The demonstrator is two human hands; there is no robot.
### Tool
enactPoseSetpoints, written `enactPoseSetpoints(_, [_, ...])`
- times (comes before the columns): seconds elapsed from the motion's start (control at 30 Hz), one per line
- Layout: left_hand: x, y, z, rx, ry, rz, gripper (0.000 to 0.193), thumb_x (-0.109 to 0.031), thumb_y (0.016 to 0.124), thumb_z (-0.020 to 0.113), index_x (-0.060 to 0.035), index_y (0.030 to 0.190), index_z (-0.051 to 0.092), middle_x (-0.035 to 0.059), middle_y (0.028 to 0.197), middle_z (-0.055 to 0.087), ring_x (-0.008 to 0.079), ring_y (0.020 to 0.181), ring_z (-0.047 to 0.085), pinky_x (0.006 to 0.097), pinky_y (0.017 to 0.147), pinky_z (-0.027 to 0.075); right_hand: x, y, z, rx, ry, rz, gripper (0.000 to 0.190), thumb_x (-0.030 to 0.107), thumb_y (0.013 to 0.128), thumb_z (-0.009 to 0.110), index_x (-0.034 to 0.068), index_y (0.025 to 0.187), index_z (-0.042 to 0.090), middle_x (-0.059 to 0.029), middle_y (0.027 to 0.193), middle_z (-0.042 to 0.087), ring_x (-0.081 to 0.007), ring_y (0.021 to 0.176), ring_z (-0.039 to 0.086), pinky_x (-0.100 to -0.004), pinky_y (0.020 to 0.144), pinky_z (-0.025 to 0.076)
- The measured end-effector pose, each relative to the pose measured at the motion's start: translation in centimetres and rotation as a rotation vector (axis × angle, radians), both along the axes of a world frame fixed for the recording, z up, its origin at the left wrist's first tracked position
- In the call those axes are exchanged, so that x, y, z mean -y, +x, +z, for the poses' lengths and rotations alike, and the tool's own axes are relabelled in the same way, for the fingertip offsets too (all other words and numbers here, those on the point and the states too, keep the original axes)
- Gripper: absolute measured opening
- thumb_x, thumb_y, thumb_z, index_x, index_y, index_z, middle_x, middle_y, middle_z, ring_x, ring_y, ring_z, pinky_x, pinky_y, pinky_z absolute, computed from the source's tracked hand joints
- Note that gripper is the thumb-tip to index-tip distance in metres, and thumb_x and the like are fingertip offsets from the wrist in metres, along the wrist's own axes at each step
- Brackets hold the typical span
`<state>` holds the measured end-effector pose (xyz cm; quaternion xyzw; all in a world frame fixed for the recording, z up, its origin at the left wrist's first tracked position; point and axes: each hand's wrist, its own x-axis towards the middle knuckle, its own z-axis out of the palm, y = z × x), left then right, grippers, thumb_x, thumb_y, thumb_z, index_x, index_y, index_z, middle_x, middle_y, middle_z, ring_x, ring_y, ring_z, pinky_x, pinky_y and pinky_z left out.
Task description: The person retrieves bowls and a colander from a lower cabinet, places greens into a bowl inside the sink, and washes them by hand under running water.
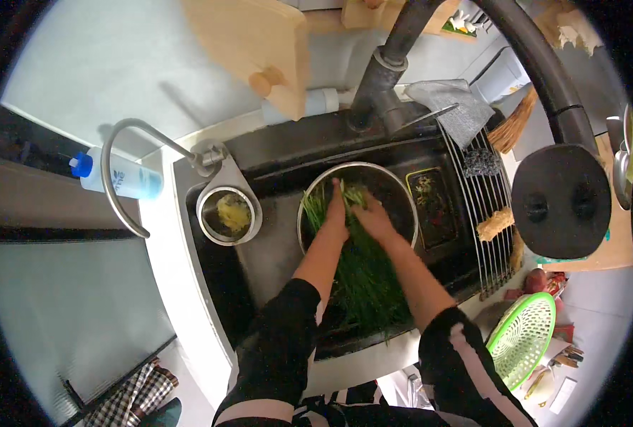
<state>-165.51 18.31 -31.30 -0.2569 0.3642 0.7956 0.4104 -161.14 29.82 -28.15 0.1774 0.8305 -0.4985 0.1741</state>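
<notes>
A big bunch of long thin green stalks (372, 288), which look like chives, lies over the near rim of a round stainless-steel bowl (413, 205) in the dark sink (279, 235). Inside the bowl, my left hand (337, 205) rests among the stalks with its thumb upward. Close on its right, my right hand (372, 214) grips pale stalk ends, slightly blurred. The fingers of both hands are partly hidden by the greens. Loose ends of the bunch hang towards the sink's front edge.
A black faucet (375, 85) arches overhead to a round spray head (562, 200). A steel cup (230, 216) holds something yellowish on the left. A wire rack (479, 235), a strainer tray (432, 208) and a green-rimmed basket (524, 341) lie to the right. A wooden board (257, 42) juts in above.
</notes>
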Motion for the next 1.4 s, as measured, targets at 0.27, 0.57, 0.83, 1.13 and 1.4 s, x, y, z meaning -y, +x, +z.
enactPoseSetpoints(0.27, [0.8,2.3,0.7,-0.150,-0.092,0.090,0.063,-0.057,0.086,0.042,-0.0066,0.122,0.047,0.0114,0.120,0.051,0.0265,0.103,0.052,0.0419,0.086,0.042,6.9,-0.2,5.1,-0.183,0.647,-0.042,0.055,0.051,0.090,0.034,0.016,0.132,0.041,-0.0215,0.129,0.045,-0.0382,0.118,0.043,-0.0404,0.097,0.035])
enactPoseSetpoints(0.57, [2.0,2.5,-0.6,-0.092,0.030,0.311,0.040,-0.038,0.091,0.043,-0.0101,0.119,0.049,0.0087,0.113,0.054,0.0243,0.101,0.053,0.0381,0.084,0.043,5.5,0.4,2.6,-0.020,0.289,0.199,0.046,0.043,0.094,0.028,0.022,0.133,0.039,-0.0169,0.136,0.038,-0.0363,0.122,0.038,-0.0424,0.101,0.030])
enactPoseSetpoints(0.83, [0.5,3.3,-0.1,-0.098,0.132,0.122,0.064,-0.047,0.090,0.043,-0.0131,0.140,0.023,0.0127,0.141,0.027,0.0272,0.128,0.029,0.0442,0.103,0.026,2.9,0.3,-0.6,-0.160,0.576,-0.096,0.042,0.040,0.090,0.041,0.015,0.124,0.046,-0.0208,0.122,0.046,-0.0412,0.107,0.046,-0.0461,0.089,0.037])
enactPoseSetpoints(1.13, [0.8,4.2,-1.5,-0.215,-0.310,0.025,0.076,-0.022,0.084,0.059,-0.0050,0.141,0.013,0.0173,0.141,0.026,0.0318,0.128,0.029,0.0413,0.104,0.026,-1.2,2.2,1.8,-0.215,0.306,-0.184,0.057,0.034,0.088,0.052,0.006,0.133,0.034,-0.0234,0.123,0.047,-0.0384,0.110,0.048,-0.0416,0.091,0.039])
enactPoseSetpoints(1.4, [-1.5,3.0,-4.3,-0.240,-0.535,-0.166,0.054,-0.005,0.084,0.050,0.0003,0.133,0.029,0.0193,0.125,0.045,0.0318,0.107,0.050,0.0408,0.086,0.043,0.4,1.5,0.2,-0.047,0.506,0.025,0.087,0.053,0.074,0.061,0.012,0.139,0.021,-0.0223,0.131,0.039,-0.0416,0.117,0.041,-0.0482,0.091,0.039])
